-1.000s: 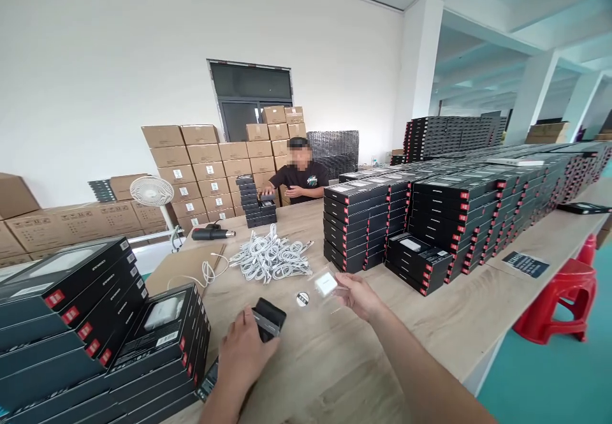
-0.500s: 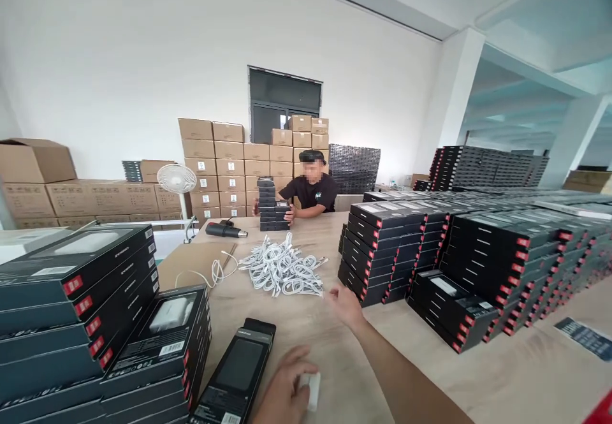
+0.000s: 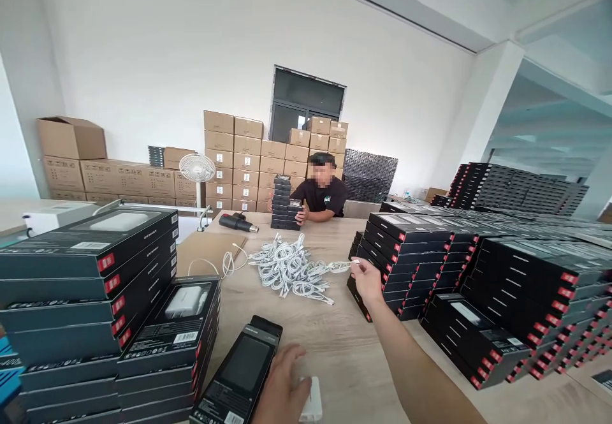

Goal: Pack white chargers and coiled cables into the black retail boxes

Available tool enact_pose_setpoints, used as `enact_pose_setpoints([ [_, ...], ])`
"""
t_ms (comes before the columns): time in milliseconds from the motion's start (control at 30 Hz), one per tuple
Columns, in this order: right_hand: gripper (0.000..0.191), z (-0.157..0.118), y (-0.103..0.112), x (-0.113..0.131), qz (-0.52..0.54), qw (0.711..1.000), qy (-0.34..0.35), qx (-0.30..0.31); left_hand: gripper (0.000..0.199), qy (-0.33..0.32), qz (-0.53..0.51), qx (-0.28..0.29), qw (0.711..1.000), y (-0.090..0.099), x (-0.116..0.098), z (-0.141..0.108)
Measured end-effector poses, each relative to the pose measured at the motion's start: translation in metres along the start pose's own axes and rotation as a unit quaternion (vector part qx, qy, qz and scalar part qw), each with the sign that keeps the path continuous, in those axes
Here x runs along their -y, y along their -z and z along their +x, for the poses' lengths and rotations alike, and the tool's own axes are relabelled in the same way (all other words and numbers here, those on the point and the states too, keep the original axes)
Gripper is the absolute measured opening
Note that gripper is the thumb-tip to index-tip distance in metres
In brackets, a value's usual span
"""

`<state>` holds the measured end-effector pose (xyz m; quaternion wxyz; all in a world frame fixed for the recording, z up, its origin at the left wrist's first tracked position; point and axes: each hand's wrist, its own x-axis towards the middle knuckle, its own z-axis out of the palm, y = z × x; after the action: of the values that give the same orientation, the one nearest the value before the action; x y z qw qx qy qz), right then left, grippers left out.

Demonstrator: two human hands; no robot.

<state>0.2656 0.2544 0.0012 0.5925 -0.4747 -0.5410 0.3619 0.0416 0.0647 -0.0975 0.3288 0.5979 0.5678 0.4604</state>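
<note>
My right hand pinches the plug end of a white charging cable, which stretches out of the tangled pile of white cables on the table. Low in the view, my left hand has its fingers apart, between a black retail box and a white charger. The charger is right by my left thumb; whether they touch I cannot tell. The black box lies with its far end flap open and a dark window on top.
Stacked black boxes rise at the left, and many more stacks fill the right side. Past the cables lie a heat gun and a cardboard sheet. Across the table a co-worker holds a small stack of boxes.
My right hand has reached the pile, closed on a cable end and drawn it to the right. My left fingers have spread off the charger. The view has shifted slightly.
</note>
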Motion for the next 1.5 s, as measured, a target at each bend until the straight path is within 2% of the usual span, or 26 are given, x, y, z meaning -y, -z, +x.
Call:
enact_pose_setpoints([
  [67, 0.048, -0.011, 0.006, 0.015, 0.04, 0.999, 0.012, 0.011, 0.054, 0.01, -0.07, -0.032, 0.997, 0.004, -0.01, 0.0],
  [167, 0.048, -0.043, 0.008, 0.028, 0.085, 0.992, -0.003, 0.096, 0.073, 0.066, -0.183, -0.058, 0.979, 0.013, -0.032, -0.001],
  [233, 0.046, -0.07, 0.002, 0.029, 0.103, 0.98, -0.031, 0.17, 0.079, 0.11, -0.232, -0.029, 0.966, 0.016, -0.044, -0.003],
  [333, 0.043, -0.108, -0.018, 0.019, 0.159, 0.952, -0.077, 0.25, 0.059, 0.124, -0.25, 0.051, 0.959, 0.015, -0.053, -0.004],
  [400, 0.048, -0.126, -0.034, 0.01, 0.222, 0.938, -0.099, 0.246, 0.048, 0.111, -0.256, 0.06, 0.958, 0.012, -0.052, -0.004],
  [500, 0.056, -0.141, -0.051, 0.002, 0.273, 0.935, -0.11, 0.197, 0.048, 0.112, -0.276, 0.002, 0.955, 0.009, -0.049, -0.002],
  [567, 0.054, -0.143, -0.054, 0.003, 0.269, 0.94, -0.099, 0.184, 0.049, 0.12, -0.287, -0.031, 0.95, 0.009, -0.05, 0.0],
  [633, 0.05, -0.141, -0.051, 0.008, 0.259, 0.947, -0.077, 0.176, 0.049, 0.135, -0.324, -0.038, 0.935, 0.01, -0.054, 0.002],
  [800, 0.047, -0.135, -0.036, 0.01, 0.254, 0.952, -0.062, 0.159, 0.046, 0.26, -0.43, 0.041, 0.863, 0.015, -0.065, 0.001],
  [900, 0.047, -0.135, -0.033, 0.004, 0.271, 0.949, -0.069, 0.147, 0.046, 0.279, -0.431, 0.115, 0.851, 0.017, -0.066, -0.002],
  [967, 0.048, -0.136, -0.032, 0.001, 0.284, 0.946, -0.075, 0.14, 0.042, 0.26, -0.42, 0.16, 0.855, 0.018, -0.064, -0.005],
  [1033, 0.047, -0.137, -0.033, 0.001, 0.296, 0.943, -0.078, 0.134, 0.041, 0.237, -0.409, 0.174, 0.864, 0.017, -0.063, -0.006],
  [1133, 0.044, -0.138, -0.035, 0.001, 0.307, 0.94, -0.083, 0.128, 0.045, 0.192, -0.365, 0.16, 0.897, 0.016, -0.063, -0.005],
  [1267, 0.043, -0.139, -0.036, 0.001, 0.296, 0.942, -0.093, 0.131, 0.045, 0.06, -0.167, 0.127, 0.976, 0.018, -0.068, -0.003],
  [1333, 0.045, -0.141, -0.036, 0.001, 0.273, 0.943, -0.111, 0.155, 0.044, 0.009, -0.101, 0.085, 0.991, 0.019, -0.07, -0.002],
  [1367, 0.046, -0.142, -0.035, 0.002, 0.254, 0.945, -0.118, 0.169, 0.044, 0.003, -0.093, 0.074, 0.993, 0.02, -0.071, -0.002],
  [1433, 0.047, -0.144, -0.034, 0.003, 0.195, 0.962, -0.099, 0.164, 0.044, 0.031, -0.125, 0.09, 0.988, 0.019, -0.071, -0.001],
  [1500, 0.051, -0.146, -0.032, 0.005, 0.097, 0.988, -0.006, 0.122, 0.048, 0.082, -0.198, 0.115, 0.97, 0.018, -0.07, -0.001],
])
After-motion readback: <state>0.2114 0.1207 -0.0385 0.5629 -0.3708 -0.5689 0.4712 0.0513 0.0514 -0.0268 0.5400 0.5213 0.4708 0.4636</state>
